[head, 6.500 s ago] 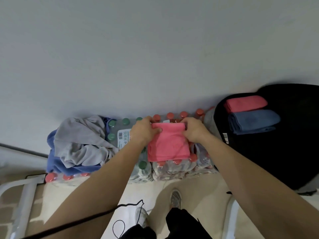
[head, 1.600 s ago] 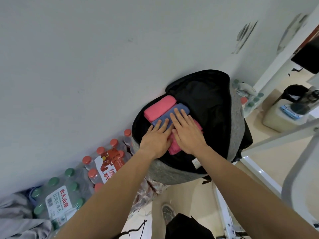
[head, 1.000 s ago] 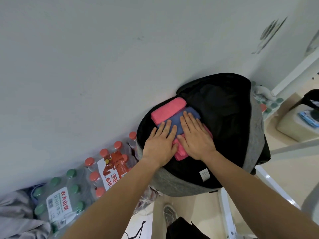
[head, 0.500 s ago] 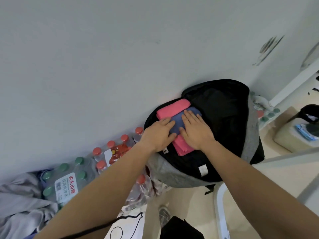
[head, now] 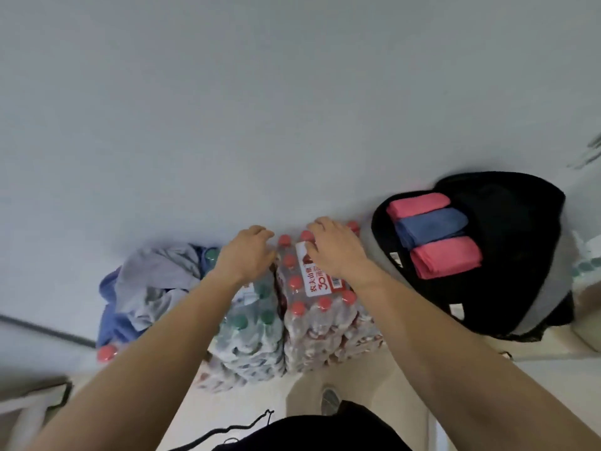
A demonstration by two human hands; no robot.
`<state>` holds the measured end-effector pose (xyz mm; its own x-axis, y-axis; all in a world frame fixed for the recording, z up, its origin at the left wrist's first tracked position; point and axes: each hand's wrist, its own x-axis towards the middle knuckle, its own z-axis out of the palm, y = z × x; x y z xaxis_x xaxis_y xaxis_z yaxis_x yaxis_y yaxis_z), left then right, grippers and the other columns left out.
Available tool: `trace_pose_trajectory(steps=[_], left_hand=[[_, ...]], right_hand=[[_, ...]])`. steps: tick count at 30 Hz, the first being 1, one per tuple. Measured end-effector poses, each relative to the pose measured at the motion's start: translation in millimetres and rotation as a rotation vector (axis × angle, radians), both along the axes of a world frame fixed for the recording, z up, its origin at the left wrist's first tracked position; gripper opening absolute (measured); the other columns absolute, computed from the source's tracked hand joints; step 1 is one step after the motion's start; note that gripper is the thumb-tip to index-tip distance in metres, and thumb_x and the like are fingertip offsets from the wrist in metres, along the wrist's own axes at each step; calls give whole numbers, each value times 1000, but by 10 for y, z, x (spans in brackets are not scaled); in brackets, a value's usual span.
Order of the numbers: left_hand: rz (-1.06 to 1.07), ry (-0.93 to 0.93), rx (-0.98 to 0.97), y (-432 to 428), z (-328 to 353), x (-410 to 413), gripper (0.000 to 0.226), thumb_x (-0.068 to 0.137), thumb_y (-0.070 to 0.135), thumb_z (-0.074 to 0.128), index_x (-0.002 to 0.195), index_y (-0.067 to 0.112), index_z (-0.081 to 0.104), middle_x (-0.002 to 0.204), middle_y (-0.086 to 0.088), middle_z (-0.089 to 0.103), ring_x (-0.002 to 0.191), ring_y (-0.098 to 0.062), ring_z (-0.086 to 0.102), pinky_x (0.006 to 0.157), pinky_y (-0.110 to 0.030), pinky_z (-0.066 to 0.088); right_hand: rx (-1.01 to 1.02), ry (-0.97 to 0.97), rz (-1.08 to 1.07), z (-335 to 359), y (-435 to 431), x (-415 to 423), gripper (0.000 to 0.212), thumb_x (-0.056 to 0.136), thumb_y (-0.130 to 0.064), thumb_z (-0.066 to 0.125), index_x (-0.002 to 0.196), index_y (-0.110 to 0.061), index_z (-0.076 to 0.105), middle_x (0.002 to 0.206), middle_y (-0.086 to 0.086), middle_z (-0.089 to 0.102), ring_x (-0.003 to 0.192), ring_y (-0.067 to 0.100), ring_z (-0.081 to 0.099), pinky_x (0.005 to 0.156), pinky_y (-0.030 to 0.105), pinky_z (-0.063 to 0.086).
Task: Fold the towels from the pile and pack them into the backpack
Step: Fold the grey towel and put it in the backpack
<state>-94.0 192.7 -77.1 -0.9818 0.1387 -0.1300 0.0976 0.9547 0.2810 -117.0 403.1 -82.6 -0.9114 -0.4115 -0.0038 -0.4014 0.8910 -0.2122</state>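
Note:
The black and grey backpack (head: 507,255) lies open at the right against the wall. Inside it three folded towels sit side by side: a pink towel (head: 418,205), a blue towel (head: 429,227) and a second pink towel (head: 444,257). At the left, a loose pile of grey and blue towels (head: 153,284) rests on bottle packs. My left hand (head: 245,255) and my right hand (head: 335,247) hover empty over the bottle packs between pile and backpack, fingers loosely curled, holding nothing.
Shrink-wrapped packs of water bottles, one with red caps (head: 325,307) and one with green caps (head: 250,327), stand against the pale wall (head: 260,109). A white frame (head: 29,405) is at the lower left. My foot (head: 330,400) shows on the beige floor.
Both hands have left the backpack and moved left over the bottle packs. The pink towel they pressed down stays in the backpack. The view has swung left toward the pile.

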Motion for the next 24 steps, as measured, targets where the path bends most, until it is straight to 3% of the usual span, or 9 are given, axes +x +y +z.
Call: trace_pose_trajectory(steps=[4, 9, 14, 21, 24], left_hand=[[135, -18, -21, -802, -90, 523, 40, 94, 33, 51, 130, 15, 56, 133, -8, 52, 118, -32, 53, 91, -43, 49], [304, 37, -45, -1597, -257, 1077, 35, 88, 28, 58, 121, 14, 62, 125, -9, 58, 112, -33, 53, 89, -42, 45], [362, 35, -30, -1928, -496, 1421, 37, 90, 27, 59, 127, 22, 60, 131, -3, 55, 115, -33, 52, 83, -42, 51], [507, 77, 71, -1918, -562, 1360, 33, 97, 23, 42, 129, 20, 47, 108, -4, 59, 83, -25, 60, 66, -42, 55], [561, 54, 78, -1919, -447, 1271, 36, 98, 23, 37, 133, 26, 42, 110, -3, 58, 73, -26, 55, 59, -42, 55]], right_hand=[[26, -39, 132, -37, -815, 165, 47, 97, -36, 41, 137, -13, 48, 135, 10, 50, 121, 33, 52, 101, 46, 43], [46, -139, 253, -171, -1688, 381, 48, 99, -37, 41, 140, -12, 44, 139, 11, 45, 124, 33, 47, 99, 47, 44], [67, -243, 361, -442, -2212, 569, 45, 100, -34, 43, 141, -17, 43, 138, 9, 47, 125, 32, 48, 95, 49, 47], [-97, -321, 224, -652, -2533, 549, 36, 100, -37, 48, 130, -18, 54, 127, 7, 57, 112, 29, 57, 92, 44, 49], [-145, -372, 185, -661, -2591, 462, 37, 95, -43, 56, 124, -21, 57, 119, 0, 65, 107, 23, 62, 89, 42, 52]])
